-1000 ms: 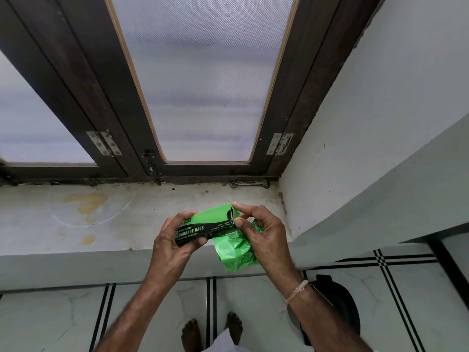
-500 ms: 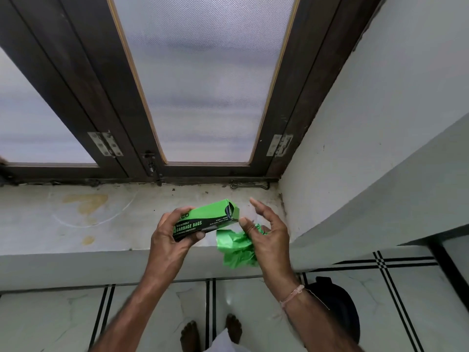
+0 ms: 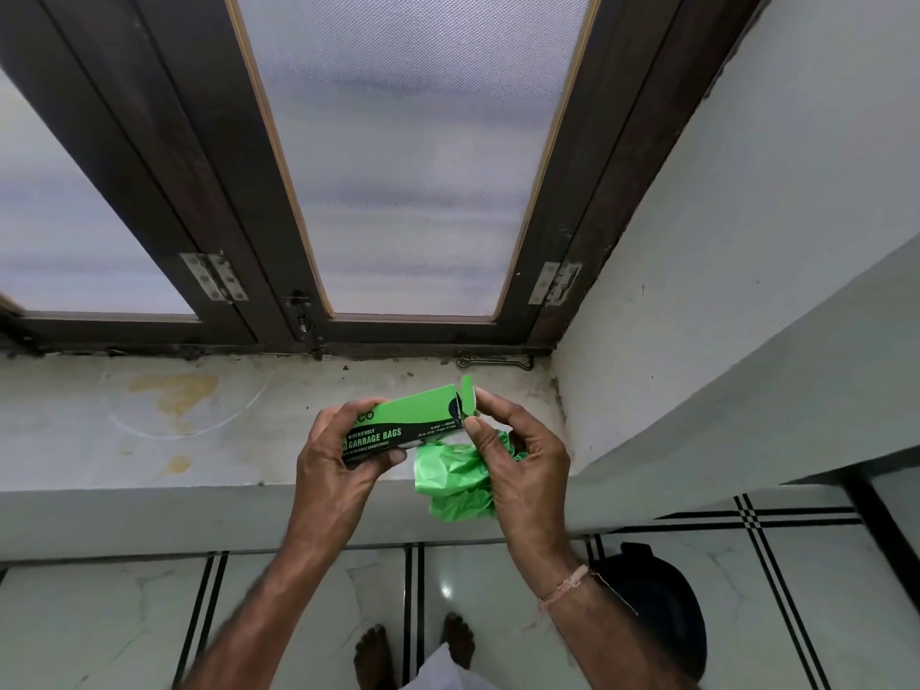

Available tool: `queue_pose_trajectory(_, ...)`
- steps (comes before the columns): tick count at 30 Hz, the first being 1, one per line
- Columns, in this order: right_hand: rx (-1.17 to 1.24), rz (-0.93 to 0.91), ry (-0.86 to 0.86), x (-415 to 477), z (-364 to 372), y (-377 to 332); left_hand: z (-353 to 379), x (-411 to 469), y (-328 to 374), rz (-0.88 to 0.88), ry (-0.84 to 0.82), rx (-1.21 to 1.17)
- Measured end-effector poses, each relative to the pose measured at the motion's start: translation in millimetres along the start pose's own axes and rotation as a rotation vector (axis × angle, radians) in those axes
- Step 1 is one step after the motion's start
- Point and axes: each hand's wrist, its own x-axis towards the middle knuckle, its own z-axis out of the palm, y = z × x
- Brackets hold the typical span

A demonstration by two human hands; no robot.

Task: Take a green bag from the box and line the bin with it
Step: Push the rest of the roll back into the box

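Note:
My left hand (image 3: 338,460) grips a green and black box (image 3: 405,423) marked GARBAGE BAGS, held level above the window sill. Its right end flap (image 3: 468,398) stands open. My right hand (image 3: 517,455) pinches that flap between forefinger and thumb, while its lower fingers curl round a crumpled green bag (image 3: 455,478) that hangs below the box. The dark bin (image 3: 662,600) stands on the floor at the lower right, partly hidden behind my right forearm.
A stained white window sill (image 3: 174,420) runs under a dark-framed frosted window (image 3: 413,156). A white wall (image 3: 747,241) closes the right side. Below is a tiled floor (image 3: 99,620) with black lines, and my bare feet (image 3: 413,649).
My right hand had drawn away from the box with its fingers spread; it has come back and now pinches the end flap. The bag stays in that hand.

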Motion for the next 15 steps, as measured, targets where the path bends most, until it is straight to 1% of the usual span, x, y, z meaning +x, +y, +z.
queue_pose_trajectory(5, 0.008, 0.058, 0.015, 3.1, 2.4, 0.2, -3.0, 0.3, 3.1, 0.030, -0.010, 0.024)
queue_pose_trajectory(11, -0.084, 0.022, 0.000, 8.3, 2.5, 3.5, -5.6, 3.7, 1.8, 0.034, -0.021, 0.022)
queue_pose_trajectory(15, -0.082, 0.013, -0.024, 8.9, 1.9, 3.9, -7.0, 7.3, -0.1, 0.029, -0.029, 0.043)
